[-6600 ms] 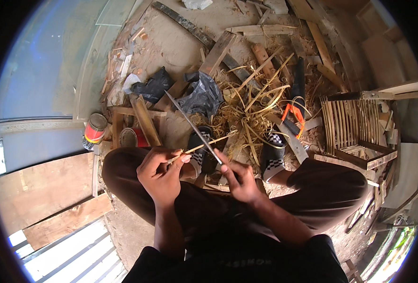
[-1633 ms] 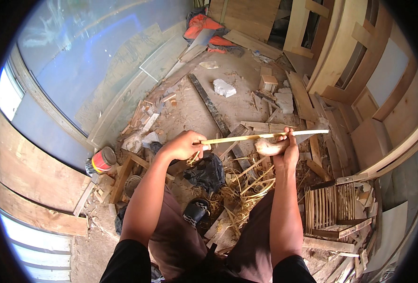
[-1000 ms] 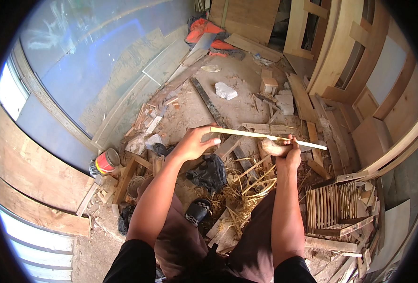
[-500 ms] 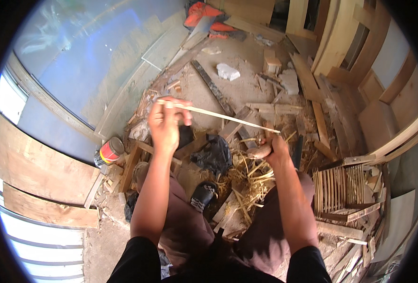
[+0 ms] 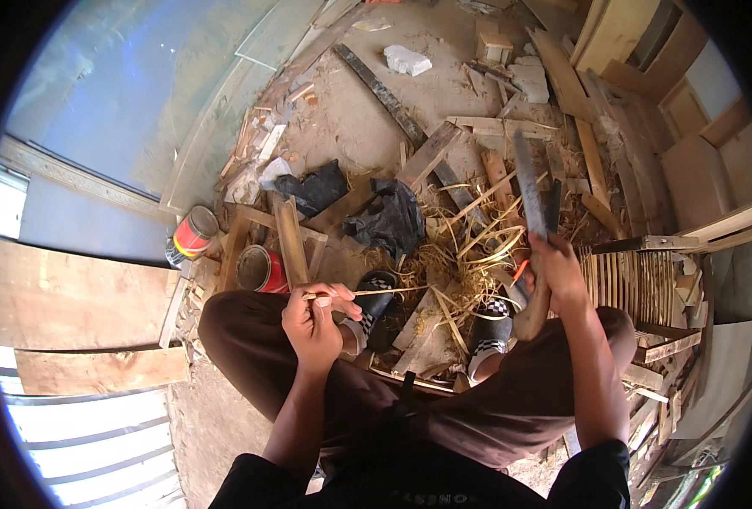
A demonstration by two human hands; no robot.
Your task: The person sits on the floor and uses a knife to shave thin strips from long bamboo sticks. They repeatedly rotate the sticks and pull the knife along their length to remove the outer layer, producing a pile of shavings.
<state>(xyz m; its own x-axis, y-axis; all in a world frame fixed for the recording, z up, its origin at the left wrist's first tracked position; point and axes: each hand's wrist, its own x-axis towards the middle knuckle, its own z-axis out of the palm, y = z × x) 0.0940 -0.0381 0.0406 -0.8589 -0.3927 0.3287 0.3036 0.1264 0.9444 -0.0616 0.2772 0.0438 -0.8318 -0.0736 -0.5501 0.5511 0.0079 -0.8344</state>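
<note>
My left hand (image 5: 316,327) is closed around one end of a thin pale wooden strip (image 5: 393,290), which points right across the space between my knees. In my right hand (image 5: 558,267) is a machete (image 5: 528,182), its long grey blade pointing up and away and its rounded wooden handle (image 5: 532,316) showing below my fist. The strip's far end lies in front of a heap of curly shavings (image 5: 478,254) on the floor. Blade and strip are apart.
Two red cans (image 5: 261,270) (image 5: 196,231) stand at the left. Black plastic bags (image 5: 388,216) lie ahead among boards (image 5: 433,154) and wood scraps. A slatted wooden frame (image 5: 626,284) sits beside my right knee. A white chunk (image 5: 407,60) lies farther off.
My right hand has let go of the strip's end and moved right, with the machete blade now upright. My left hand has come down and nearer with the strip. The view has tilted down.
</note>
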